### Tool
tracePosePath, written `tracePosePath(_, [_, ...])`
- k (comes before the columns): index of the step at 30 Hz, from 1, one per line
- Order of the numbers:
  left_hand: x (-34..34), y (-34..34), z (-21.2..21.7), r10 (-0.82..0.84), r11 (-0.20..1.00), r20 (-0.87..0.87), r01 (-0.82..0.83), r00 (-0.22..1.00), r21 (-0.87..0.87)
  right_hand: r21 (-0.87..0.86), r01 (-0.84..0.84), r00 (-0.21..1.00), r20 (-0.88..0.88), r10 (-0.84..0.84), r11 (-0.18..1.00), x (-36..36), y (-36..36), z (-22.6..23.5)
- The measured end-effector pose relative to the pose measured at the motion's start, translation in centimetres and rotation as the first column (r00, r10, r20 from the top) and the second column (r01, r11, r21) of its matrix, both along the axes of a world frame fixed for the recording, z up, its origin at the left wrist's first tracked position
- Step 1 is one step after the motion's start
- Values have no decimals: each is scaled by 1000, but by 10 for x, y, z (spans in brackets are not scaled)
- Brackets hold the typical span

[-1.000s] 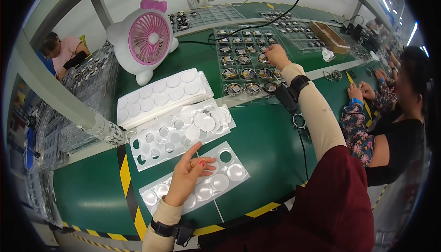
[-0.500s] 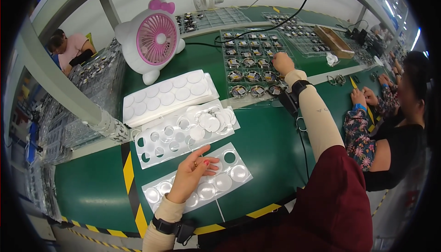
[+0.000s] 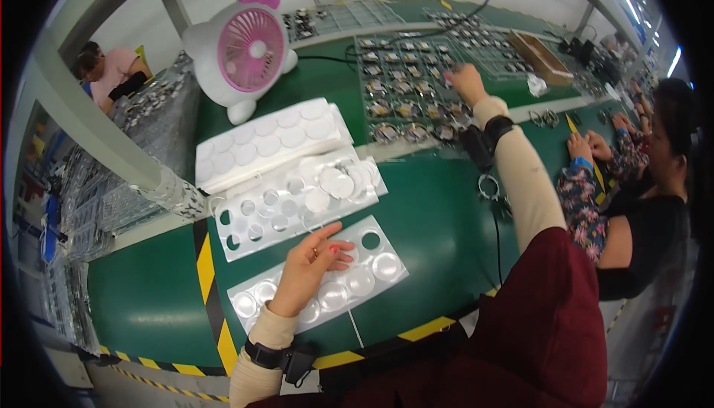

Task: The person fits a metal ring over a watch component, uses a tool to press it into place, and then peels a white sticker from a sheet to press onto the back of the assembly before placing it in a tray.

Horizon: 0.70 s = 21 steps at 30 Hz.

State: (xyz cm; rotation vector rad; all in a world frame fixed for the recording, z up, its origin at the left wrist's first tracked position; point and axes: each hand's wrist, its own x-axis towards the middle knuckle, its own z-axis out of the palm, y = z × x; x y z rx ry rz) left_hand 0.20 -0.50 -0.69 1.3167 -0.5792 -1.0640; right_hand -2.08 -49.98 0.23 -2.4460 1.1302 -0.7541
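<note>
My left hand (image 3: 309, 268) hovers over or rests on a white sheet of round clear stickers (image 3: 347, 290), fingers loosely stretched and apart, holding nothing I can see. One round hole in that sheet shows the green table. My right hand (image 3: 468, 85) reaches out to the right side of a clear plastic tray (image 3: 362, 119) filled with rows of round metal-rimmed parts (image 3: 409, 109). Its fingers are bent together at the tips; anything between them is too small and blurred to make out.
Behind the sheet lie a partly used sheet (image 3: 256, 211) with loose white discs (image 3: 336, 183) and a stack of disc sheets (image 3: 277, 138). A white-and-pink fan (image 3: 251, 51) stands behind. Black cable (image 3: 327, 58) crosses the tray. A co-worker (image 3: 632, 207) sits at the right.
My right hand has lifted slightly up and to the right at the tray's edge. My left hand stays over the sticker sheet. The whole view has shifted a little.
</note>
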Motion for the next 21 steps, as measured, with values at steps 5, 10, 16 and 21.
tracePosePath(5, [1, 6, -4, 61, 998, 25, -61, 998, -13, 435, -420, 906, 151, 396, 796, -40, 153, 58])
tracePosePath(10, [-8, 0, 9, 63, 998, 3, -63, 998, 13, 664, -525, 813, 206, 545, 532, -126, 265, 30])
tracePosePath(16, [-57, -36, 21, -165, 984, -665, 74, 728, -163, 661, -593, 800, 423, 425, 460, -163, 300, 27])
tracePosePath(21, [-68, -43, 9, -204, 972, -709, 52, 675, -231, -287, -444, 894, -88, 438, 849, -172, 260, 24])
